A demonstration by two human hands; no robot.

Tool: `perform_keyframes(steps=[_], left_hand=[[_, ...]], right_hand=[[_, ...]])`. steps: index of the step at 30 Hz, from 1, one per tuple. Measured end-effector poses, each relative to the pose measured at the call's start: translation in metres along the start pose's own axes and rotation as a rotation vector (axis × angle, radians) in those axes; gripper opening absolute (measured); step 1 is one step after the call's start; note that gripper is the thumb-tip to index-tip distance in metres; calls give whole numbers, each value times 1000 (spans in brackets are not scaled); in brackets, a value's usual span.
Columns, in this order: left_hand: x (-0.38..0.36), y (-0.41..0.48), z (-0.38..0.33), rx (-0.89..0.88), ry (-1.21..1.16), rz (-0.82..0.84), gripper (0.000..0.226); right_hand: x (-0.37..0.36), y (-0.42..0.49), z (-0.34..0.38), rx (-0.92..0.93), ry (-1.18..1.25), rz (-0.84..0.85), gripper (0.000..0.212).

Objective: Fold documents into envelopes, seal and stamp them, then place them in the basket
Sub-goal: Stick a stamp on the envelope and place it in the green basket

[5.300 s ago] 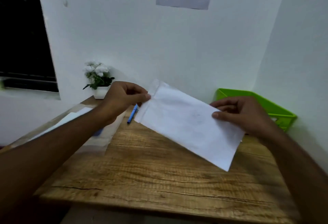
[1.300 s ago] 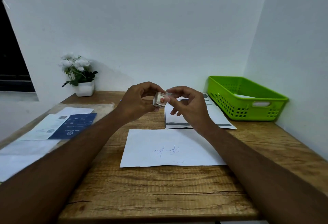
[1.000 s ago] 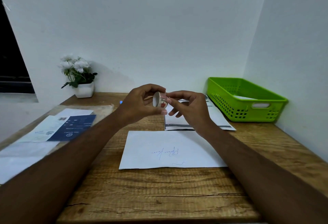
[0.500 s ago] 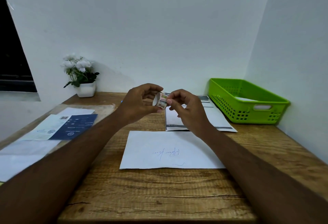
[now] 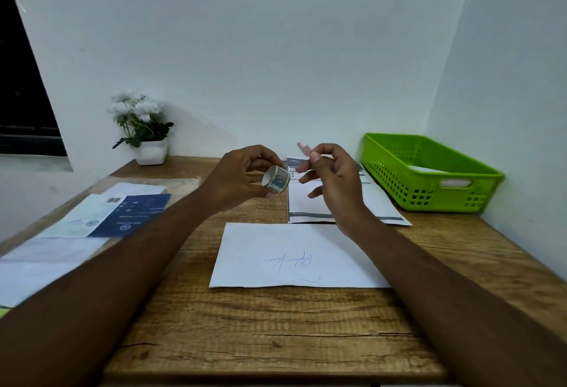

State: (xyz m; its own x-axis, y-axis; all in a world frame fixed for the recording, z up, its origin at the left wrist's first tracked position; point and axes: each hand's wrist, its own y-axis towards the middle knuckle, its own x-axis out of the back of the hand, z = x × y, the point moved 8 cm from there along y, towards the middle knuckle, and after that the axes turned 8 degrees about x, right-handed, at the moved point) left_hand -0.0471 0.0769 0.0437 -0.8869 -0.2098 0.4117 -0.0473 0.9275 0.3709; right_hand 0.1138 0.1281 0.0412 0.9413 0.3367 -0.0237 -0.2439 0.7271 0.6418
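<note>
A stamp roll (image 5: 276, 183) is gripped between the thumb and curled fingers of the left hand (image 5: 242, 178). Just right of it, a small, blurred stamp (image 5: 303, 149) is pinched at the thumb and forefinger tips of the right hand (image 5: 334, 178), with the other fingers loosely spread. The envelope (image 5: 300, 256) is laid flat below both hands, untouched. The basket (image 5: 395, 181) is seen right of the right fingers.

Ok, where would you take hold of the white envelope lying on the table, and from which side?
Its near long edge, from the person's side. The white envelope lies flat on the table, so nothing offers from above; bare wood fronts that edge, while a document crowds the far one. Probably lift the edge, then pinch.
</note>
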Motion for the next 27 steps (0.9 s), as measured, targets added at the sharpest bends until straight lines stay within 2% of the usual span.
perform_keyframes(steps=[8, 14, 19, 24, 27], left_hand=[[17, 3, 22, 35, 344, -92, 53], [28, 6, 47, 90, 516, -97, 52], [35, 8, 67, 151, 661, -77, 52], [33, 9, 75, 201, 774, -31, 54], [33, 5, 64, 161, 768, -90, 49]], right_hand=[[10, 2, -1, -59, 39, -19, 6], [0, -2, -5, -72, -28, 88, 18], [-6, -6, -7, -97, -53, 159, 17], [-3, -7, -8, -133, -58, 101, 13], [0, -7, -7, -124, -57, 79, 14]])
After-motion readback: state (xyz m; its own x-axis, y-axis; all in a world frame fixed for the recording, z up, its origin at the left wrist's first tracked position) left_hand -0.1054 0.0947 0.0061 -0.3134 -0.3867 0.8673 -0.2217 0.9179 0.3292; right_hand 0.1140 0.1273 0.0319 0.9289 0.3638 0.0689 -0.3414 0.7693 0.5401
